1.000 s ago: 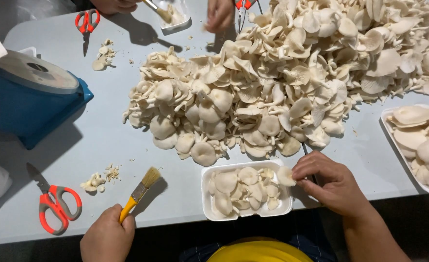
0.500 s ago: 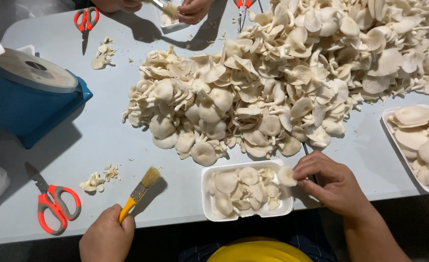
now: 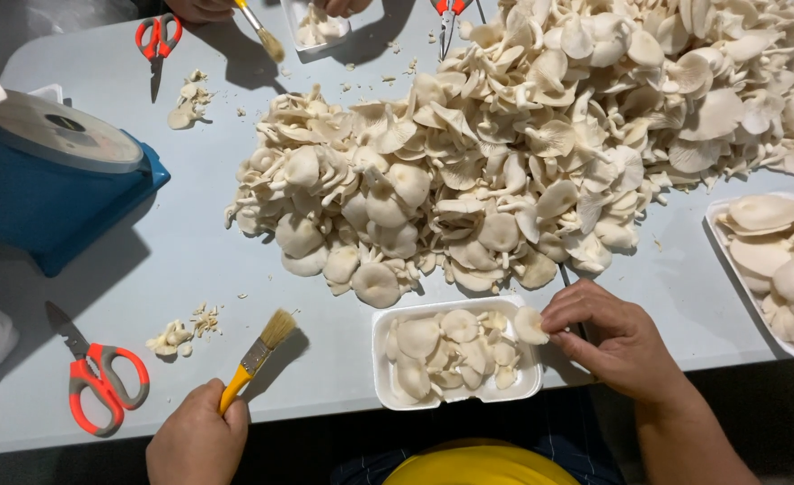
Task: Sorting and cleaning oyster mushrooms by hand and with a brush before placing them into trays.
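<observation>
Sorting mushrooms at the table's near edge.
Right hand pinches a mushroom over the tray; left hand, apparently fisted, grips a brush.

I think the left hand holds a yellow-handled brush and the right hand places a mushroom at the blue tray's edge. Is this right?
Not quite: the tray is white, not blue, as the head view shows. The left hand does hold the yellow-handled brush, and the right hand places a mushroom at its edge.

Orange scissors lie on the bench beside mushroom scraps; a blue scale stands farther back, near another pair of scissors.
</observation>
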